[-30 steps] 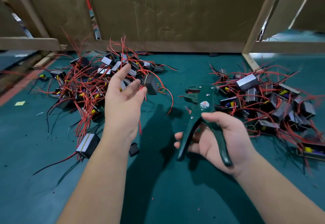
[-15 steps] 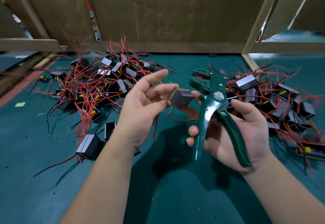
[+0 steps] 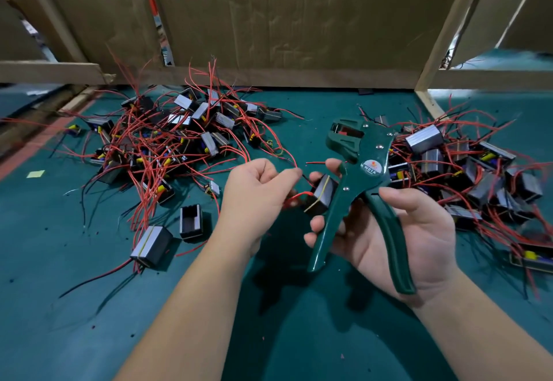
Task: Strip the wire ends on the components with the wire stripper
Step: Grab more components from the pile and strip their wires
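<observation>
There, your left hand point(image 3: 257, 192) pinched a red wire point(image 3: 295, 195) of the component point(image 3: 321, 193) your right hand point(image 3: 419, 231) gripped against the wire stripper point(image 3: 363, 168), left heap point(image 3: 167, 147) and right heap point(image 3: 472, 171) crowding either side, bare mat point(image 3: 299, 338) open beneath your wrists.

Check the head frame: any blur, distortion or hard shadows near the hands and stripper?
Head view: left hand pinching the red wire, right hand, wire stripper and component all sharp; soft shadow on the green mat beneath them, no glare. Head view, edges: wide-angle bowing tilts the wooden post; the right pile smears.
</observation>
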Action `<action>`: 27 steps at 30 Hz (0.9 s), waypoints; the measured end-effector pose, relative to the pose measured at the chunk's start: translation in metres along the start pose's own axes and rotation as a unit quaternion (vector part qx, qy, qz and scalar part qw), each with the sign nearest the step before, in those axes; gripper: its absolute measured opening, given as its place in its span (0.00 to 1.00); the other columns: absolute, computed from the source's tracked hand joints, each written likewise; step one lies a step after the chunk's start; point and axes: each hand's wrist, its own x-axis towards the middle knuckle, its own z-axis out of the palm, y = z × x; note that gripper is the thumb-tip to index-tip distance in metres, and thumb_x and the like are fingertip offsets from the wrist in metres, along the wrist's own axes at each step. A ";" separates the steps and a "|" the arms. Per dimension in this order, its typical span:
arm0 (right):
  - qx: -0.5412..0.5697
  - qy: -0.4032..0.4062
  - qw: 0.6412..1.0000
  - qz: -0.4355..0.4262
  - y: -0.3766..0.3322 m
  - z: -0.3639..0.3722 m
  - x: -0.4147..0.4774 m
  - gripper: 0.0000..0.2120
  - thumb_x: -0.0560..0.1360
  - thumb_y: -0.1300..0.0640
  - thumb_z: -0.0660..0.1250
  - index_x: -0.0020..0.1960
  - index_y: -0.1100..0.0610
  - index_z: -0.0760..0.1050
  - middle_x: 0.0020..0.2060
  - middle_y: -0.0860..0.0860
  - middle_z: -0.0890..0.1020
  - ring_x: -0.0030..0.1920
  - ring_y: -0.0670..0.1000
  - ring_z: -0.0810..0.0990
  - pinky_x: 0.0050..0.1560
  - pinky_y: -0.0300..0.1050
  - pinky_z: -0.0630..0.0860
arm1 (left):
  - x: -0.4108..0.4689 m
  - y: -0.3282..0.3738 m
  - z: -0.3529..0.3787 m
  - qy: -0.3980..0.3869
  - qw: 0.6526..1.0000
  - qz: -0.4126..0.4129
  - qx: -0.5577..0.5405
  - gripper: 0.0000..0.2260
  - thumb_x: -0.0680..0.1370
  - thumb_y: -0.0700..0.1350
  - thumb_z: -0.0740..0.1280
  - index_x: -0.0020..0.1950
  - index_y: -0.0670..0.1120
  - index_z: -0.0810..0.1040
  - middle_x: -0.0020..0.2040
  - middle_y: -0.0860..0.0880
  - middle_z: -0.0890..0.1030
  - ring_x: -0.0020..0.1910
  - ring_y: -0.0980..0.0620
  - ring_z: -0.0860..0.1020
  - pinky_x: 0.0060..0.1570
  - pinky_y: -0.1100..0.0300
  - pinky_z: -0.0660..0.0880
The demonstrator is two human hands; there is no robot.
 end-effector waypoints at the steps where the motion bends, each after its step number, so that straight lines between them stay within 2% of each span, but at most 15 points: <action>1: -0.006 -0.002 1.000 -0.005 -0.001 0.001 0.000 0.41 0.55 0.54 0.78 0.67 0.60 0.72 0.60 0.60 0.78 0.40 0.62 0.82 0.45 0.60 0.79 | 0.000 0.001 -0.002 -0.002 1.000 -0.011 0.020 0.20 0.68 0.48 0.74 0.27 0.50 0.63 0.25 0.49 0.65 0.26 0.52 0.69 0.34 0.60 0.68; 3: -0.014 -0.013 1.000 -0.007 -0.002 0.002 -0.001 0.41 0.56 0.54 0.77 0.68 0.60 0.72 0.61 0.60 0.77 0.40 0.62 0.82 0.45 0.60 0.79 | 0.000 0.005 -0.003 -0.030 0.998 -0.036 0.029 0.17 0.72 0.53 0.73 0.31 0.45 0.72 0.26 0.51 0.76 0.26 0.54 0.75 0.29 0.63 0.72; 4: -0.017 -0.021 1.000 -0.004 -0.002 0.003 -0.001 0.40 0.57 0.54 0.77 0.68 0.61 0.71 0.60 0.60 0.77 0.40 0.63 0.81 0.45 0.60 0.78 | -0.001 0.007 -0.003 -0.048 0.998 -0.045 0.021 0.15 0.74 0.54 0.70 0.35 0.44 0.76 0.29 0.52 0.81 0.29 0.55 0.78 0.29 0.62 0.74; 6: -0.024 -0.034 0.999 0.004 0.000 0.004 -0.001 0.40 0.58 0.54 0.76 0.69 0.62 0.70 0.59 0.61 0.77 0.40 0.63 0.81 0.45 0.61 0.78 | -0.002 0.008 -0.003 -0.063 0.998 -0.027 -0.004 0.10 0.78 0.51 0.66 0.42 0.46 0.80 0.36 0.51 0.84 0.36 0.54 0.82 0.39 0.57 0.79; 8: -0.030 -0.038 0.999 0.010 0.002 0.005 -0.001 0.41 0.59 0.54 0.76 0.69 0.62 0.69 0.58 0.61 0.78 0.40 0.63 0.81 0.46 0.61 0.77 | -0.003 0.009 -0.004 -0.052 0.998 0.008 -0.040 0.08 0.80 0.45 0.64 0.46 0.46 0.82 0.41 0.49 0.85 0.41 0.52 0.82 0.51 0.50 0.77; 11: -0.041 -0.029 0.999 0.006 0.007 0.005 0.001 0.41 0.58 0.54 0.77 0.69 0.60 0.70 0.55 0.60 0.79 0.41 0.63 0.81 0.47 0.62 0.78 | -0.004 0.013 -0.004 -0.050 0.993 0.010 -0.106 0.09 0.80 0.42 0.63 0.45 0.46 0.82 0.42 0.47 0.85 0.43 0.50 0.82 0.57 0.50 0.76; 13: -0.048 -0.004 0.999 -0.004 0.011 0.004 0.003 0.39 0.56 0.55 0.78 0.66 0.59 0.72 0.49 0.61 0.81 0.41 0.63 0.81 0.48 0.63 0.78 | -0.004 0.015 -0.003 -0.051 0.989 0.006 -0.137 0.10 0.80 0.41 0.62 0.43 0.46 0.82 0.37 0.50 0.83 0.41 0.50 0.82 0.55 0.53 0.76; 16: -0.067 0.040 0.997 -0.002 0.013 0.004 0.005 0.36 0.56 0.56 0.76 0.63 0.57 0.74 0.52 0.63 0.80 0.39 0.63 0.80 0.45 0.61 0.78 | -0.004 0.019 -0.004 -0.043 0.989 0.021 -0.138 0.10 0.81 0.40 0.60 0.41 0.44 0.78 0.29 0.55 0.76 0.34 0.53 0.81 0.40 0.64 0.76; 19: -0.060 0.049 0.997 0.026 0.009 0.000 0.004 0.37 0.55 0.54 0.77 0.63 0.58 0.74 0.48 0.65 0.80 0.38 0.63 0.80 0.43 0.61 0.80 | -0.006 0.022 -0.006 -0.042 0.994 0.032 -0.095 0.09 0.80 0.43 0.62 0.40 0.47 0.76 0.27 0.57 0.74 0.30 0.56 0.76 0.32 0.66 0.72; 22: -0.040 -0.002 0.997 0.060 0.004 0.000 -0.001 0.33 0.59 0.52 0.76 0.61 0.64 0.76 0.48 0.66 0.81 0.40 0.62 0.81 0.44 0.61 0.79 | -0.007 0.024 -0.010 -0.025 0.997 0.070 -0.026 0.10 0.78 0.44 0.67 0.37 0.48 0.79 0.29 0.58 0.78 0.31 0.59 0.72 0.34 0.65 0.70; 24: -0.020 -0.036 0.996 0.084 0.001 0.001 -0.004 0.33 0.62 0.53 0.74 0.63 0.66 0.74 0.49 0.65 0.81 0.41 0.62 0.80 0.45 0.60 0.78 | -0.007 0.025 -0.012 -0.017 0.994 0.107 0.006 0.08 0.77 0.42 0.68 0.37 0.46 0.81 0.32 0.53 0.79 0.32 0.58 0.71 0.36 0.66 0.69; 26: -0.012 -0.067 0.993 0.101 0.000 0.001 -0.005 0.32 0.65 0.53 0.73 0.64 0.67 0.73 0.48 0.64 0.80 0.42 0.61 0.80 0.46 0.60 0.78 | -0.007 0.025 -0.013 -0.019 0.992 0.124 0.033 0.07 0.76 0.41 0.69 0.38 0.44 0.81 0.33 0.46 0.76 0.33 0.54 0.68 0.35 0.62 0.65; 27: -0.015 -0.078 0.991 0.107 -0.001 0.001 -0.005 0.31 0.66 0.52 0.72 0.64 0.67 0.73 0.47 0.64 0.80 0.42 0.61 0.80 0.46 0.60 0.77 | -0.007 0.025 -0.015 -0.021 0.991 0.128 0.044 0.07 0.76 0.41 0.69 0.37 0.43 0.81 0.30 0.48 0.73 0.32 0.54 0.66 0.33 0.62 0.63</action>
